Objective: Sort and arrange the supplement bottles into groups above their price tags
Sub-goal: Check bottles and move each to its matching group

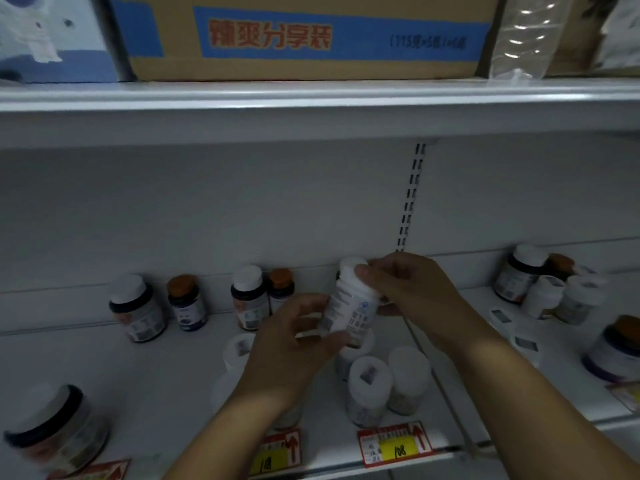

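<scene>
Both my hands hold one white supplement bottle [348,301] in the air over the middle of the white shelf [166,368]. My left hand [294,344] grips its lower body and my right hand [405,285] pinches it near the white cap. Below stand white bottles [369,388] above a red and yellow price tag [394,443]. A second price tag [277,452] sits to its left, partly behind my left forearm. Dark bottles with white caps [247,296] and orange caps [185,303] stand along the back.
More bottles are bunched at the right end [550,285], and a dark one [616,351] stands at the right edge. A large dark bottle [57,427] stands at the front left. A cardboard box [304,36] rests on the shelf above. A slotted upright [410,195] runs down the back wall.
</scene>
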Demonstrator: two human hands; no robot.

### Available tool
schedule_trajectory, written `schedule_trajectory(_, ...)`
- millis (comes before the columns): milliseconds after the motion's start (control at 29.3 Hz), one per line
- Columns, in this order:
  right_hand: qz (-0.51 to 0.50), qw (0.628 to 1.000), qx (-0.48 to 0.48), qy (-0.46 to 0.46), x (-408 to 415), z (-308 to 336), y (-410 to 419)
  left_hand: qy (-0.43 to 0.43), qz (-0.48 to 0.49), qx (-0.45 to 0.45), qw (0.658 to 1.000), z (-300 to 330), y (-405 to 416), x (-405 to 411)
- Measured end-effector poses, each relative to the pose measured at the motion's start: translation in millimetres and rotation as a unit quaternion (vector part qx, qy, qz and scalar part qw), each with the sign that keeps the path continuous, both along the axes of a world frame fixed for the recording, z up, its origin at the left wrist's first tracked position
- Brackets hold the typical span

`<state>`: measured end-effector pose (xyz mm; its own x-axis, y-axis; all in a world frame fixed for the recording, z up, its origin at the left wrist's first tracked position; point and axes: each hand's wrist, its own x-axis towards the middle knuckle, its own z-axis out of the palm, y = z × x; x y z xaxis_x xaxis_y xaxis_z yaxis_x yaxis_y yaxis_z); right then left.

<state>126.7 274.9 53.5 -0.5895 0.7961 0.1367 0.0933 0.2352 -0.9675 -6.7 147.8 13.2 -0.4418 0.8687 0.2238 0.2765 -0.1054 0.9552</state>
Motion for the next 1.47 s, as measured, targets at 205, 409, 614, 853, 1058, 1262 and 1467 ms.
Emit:
schedule_trajectory(205, 0.025, 0.998, 0.030, -0.049, 44.4, -25.2, 44.4, 0.113, 0.023, -0.084, 0.990, -13.1, 38.9, 23.4)
schedule_trajectory(409, 0.063, 0.968, 0.058, -0.238, 40.2, -79.2, 52.2, 0.239, 0.041, -0.191, 0.951, -34.3, 39.6, 28.8)
schedule_trajectory(614, -0.005, 0.972, 0.177, -0.156, -0.6, -51.2, 45.2, 0.213, 0.089, -0.106, 0.967, -18.7, 17.9, 12.3)
schedule_trajectory(853, 0.182, 0.932, 0.280, -0.140, -180.4, -27.4, -28.2, 0.083, 0.230, -0.118, 0.962, -20.9, -66.0, -68.5)
schedule_trajectory(1058, 0.156, 0.874, 0.372, -0.270, -287.2, -55.6, -56.7, 0.098, 0.236, -0.131, 0.958, -41.8, -116.4, -110.0)
schedule_trajectory(1262, 0.103, 0.912, 0.316, -0.240, -288.6, -62.1, -61.5, 0.129, 0.227, -0.089, 0.961, -33.9, -139.7, -126.0)
schedule_trajectory(1467, 0.154, 0.985, 0.063, -0.049, -181.7, 4.6, -56.2, 0.096, 0.170, -0.047, 0.980, 16.3, -108.7, -129.6)
